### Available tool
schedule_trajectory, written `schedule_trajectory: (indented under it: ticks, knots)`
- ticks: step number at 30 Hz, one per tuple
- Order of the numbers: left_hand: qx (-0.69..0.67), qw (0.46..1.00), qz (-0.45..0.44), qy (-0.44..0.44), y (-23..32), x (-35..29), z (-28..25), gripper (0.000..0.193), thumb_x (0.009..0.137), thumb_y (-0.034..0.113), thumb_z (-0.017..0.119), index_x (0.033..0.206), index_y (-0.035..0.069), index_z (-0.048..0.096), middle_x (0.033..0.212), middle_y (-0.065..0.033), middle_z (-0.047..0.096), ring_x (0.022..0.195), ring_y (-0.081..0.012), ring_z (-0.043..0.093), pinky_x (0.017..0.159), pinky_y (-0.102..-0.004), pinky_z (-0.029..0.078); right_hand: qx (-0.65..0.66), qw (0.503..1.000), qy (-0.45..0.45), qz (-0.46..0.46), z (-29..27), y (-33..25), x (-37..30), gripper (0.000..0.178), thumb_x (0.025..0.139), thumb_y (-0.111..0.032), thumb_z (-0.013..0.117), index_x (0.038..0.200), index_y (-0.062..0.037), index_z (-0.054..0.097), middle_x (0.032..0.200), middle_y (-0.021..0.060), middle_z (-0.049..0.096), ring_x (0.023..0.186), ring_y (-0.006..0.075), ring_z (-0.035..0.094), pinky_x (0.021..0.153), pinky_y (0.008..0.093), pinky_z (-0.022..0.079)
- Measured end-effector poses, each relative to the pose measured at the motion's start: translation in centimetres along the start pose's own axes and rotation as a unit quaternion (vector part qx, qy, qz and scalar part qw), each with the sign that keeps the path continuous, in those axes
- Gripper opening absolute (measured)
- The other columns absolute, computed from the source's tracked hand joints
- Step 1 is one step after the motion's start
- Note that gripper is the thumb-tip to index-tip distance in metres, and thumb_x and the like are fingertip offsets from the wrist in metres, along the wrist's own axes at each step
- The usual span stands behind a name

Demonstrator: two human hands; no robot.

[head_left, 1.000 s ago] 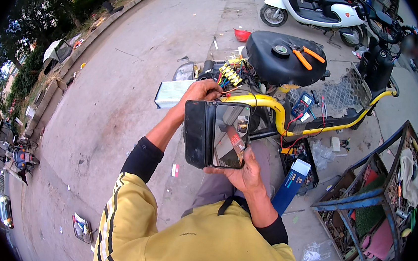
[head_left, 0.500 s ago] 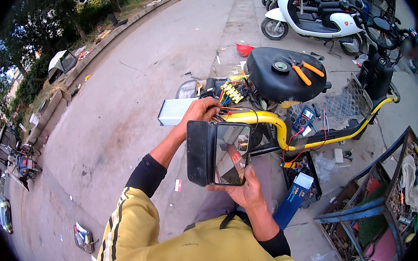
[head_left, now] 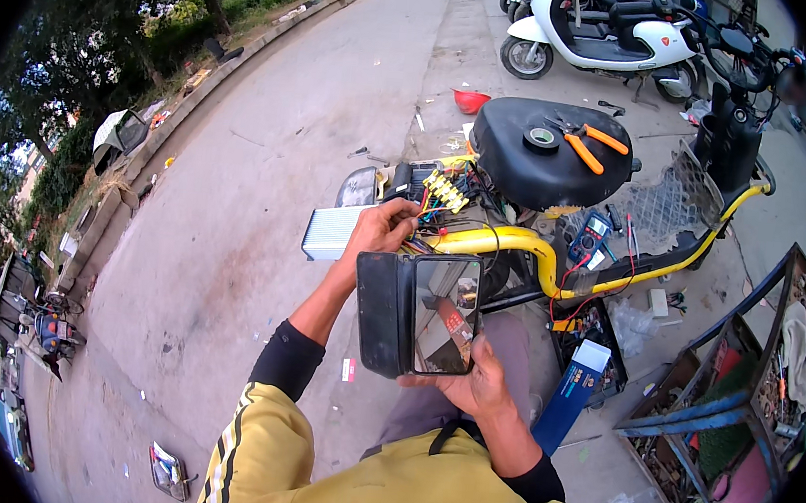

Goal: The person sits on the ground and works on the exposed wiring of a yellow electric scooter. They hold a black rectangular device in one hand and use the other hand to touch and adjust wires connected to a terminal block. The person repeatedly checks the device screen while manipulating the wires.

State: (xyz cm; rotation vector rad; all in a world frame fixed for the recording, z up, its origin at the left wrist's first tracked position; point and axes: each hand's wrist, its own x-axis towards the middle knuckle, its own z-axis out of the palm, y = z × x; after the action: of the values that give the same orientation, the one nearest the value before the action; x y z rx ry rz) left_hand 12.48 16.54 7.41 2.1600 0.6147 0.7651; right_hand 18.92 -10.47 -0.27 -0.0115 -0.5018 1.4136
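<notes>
My right hand (head_left: 483,378) grips a phone (head_left: 445,315) in an opened black flip case (head_left: 383,314), fingers beneath and thumb along its right edge. The lit screen shows a picture with a red patch. Beyond it, my left hand (head_left: 386,227) is closed in a pinch on thin wires (head_left: 423,212) at the rear of a yellow scooter frame (head_left: 504,241); its fingertips are partly hidden. Just past those fingers sits a yellow terminal block (head_left: 445,191) with coloured wires. A silver finned box (head_left: 333,231) lies left of my left hand.
On the black seat (head_left: 549,173) rest orange-handled pliers (head_left: 589,147) and a tape roll (head_left: 541,139). A multimeter (head_left: 591,234) with red leads lies on the footboard. At right are a blue box (head_left: 568,395) and a metal rack (head_left: 724,414) of parts. A white scooter (head_left: 604,39) stands behind.
The whole view has shifted slightly, and the phone appears a little lower. Both hands keep their holds, with the left still at the wires.
</notes>
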Motion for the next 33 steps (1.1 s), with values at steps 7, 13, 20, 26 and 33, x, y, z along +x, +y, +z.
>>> schedule_trajectory:
  ticks: [7, 13, 20, 26, 33]
  knots:
    - [0.017, 0.999, -0.026, -0.010, 0.3, 0.6, -1.0, 0.010, 0.097, 0.006, 0.074, 0.105, -0.001, 0.074, 0.088, -0.0011, 0.071, 0.071, -0.0050, 0.059, 0.062, -0.0253, 0.046, 0.016, 1.000, -0.026, 0.002, -0.8, -0.2, 0.1, 0.080, 0.109, -0.051, 0.056, 0.172, -0.0192, 0.019, 0.173, 0.0084, 0.034, 0.146, 0.0352, 0.052, 0.105, 0.0794, 0.049]
    - [0.052, 0.989, 0.129, 0.044, -2.3, 1.1, -1.7, 0.013, 0.084, 0.006, 0.079, 0.096, 0.001, 0.075, 0.129, -0.0116, 0.064, 0.120, -0.0272, 0.058, 0.101, -0.0378, 0.048, -0.003, 0.999, 0.035, 0.003, 0.2, -0.1, -0.1, 0.086, 0.108, -0.057, 0.055, 0.172, -0.0137, 0.017, 0.164, 0.0148, 0.046, 0.141, 0.0400, 0.057, 0.103, 0.0777, 0.051]
    - [0.021, 0.993, 0.118, 0.019, -1.1, 1.1, -2.0, 0.014, 0.086, 0.013, 0.078, 0.096, 0.003, 0.074, 0.139, -0.0135, 0.066, 0.136, -0.0299, 0.051, 0.119, -0.0461, 0.034, -0.007, 1.000, 0.014, -0.001, 0.2, -0.3, 0.2, 0.088, 0.107, -0.057, 0.055, 0.173, -0.0139, 0.015, 0.167, 0.0143, 0.042, 0.142, 0.0403, 0.056, 0.100, 0.0767, 0.054]
    - [-0.014, 0.996, 0.085, -0.013, -1.3, 1.5, -2.5, 0.014, 0.088, 0.014, 0.076, 0.095, 0.003, 0.074, 0.141, -0.0147, 0.066, 0.136, -0.0304, 0.054, 0.120, -0.0459, 0.034, -0.012, 1.000, 0.017, 0.001, 1.2, -0.7, 0.6, 0.087, 0.106, -0.055, 0.058, 0.172, -0.0160, 0.016, 0.171, 0.0113, 0.036, 0.144, 0.0390, 0.053, 0.103, 0.0771, 0.051]
    - [-0.062, 0.996, 0.064, -0.021, -2.4, 1.8, -2.6, 0.014, 0.088, 0.013, 0.075, 0.095, 0.001, 0.073, 0.141, -0.0140, 0.067, 0.137, -0.0287, 0.055, 0.119, -0.0440, 0.036, -0.013, 0.999, 0.029, 0.006, 0.8, -0.6, 0.5, 0.092, 0.105, -0.057, 0.059, 0.172, -0.0123, 0.016, 0.170, 0.0120, 0.037, 0.144, 0.0390, 0.054, 0.103, 0.0751, 0.052]
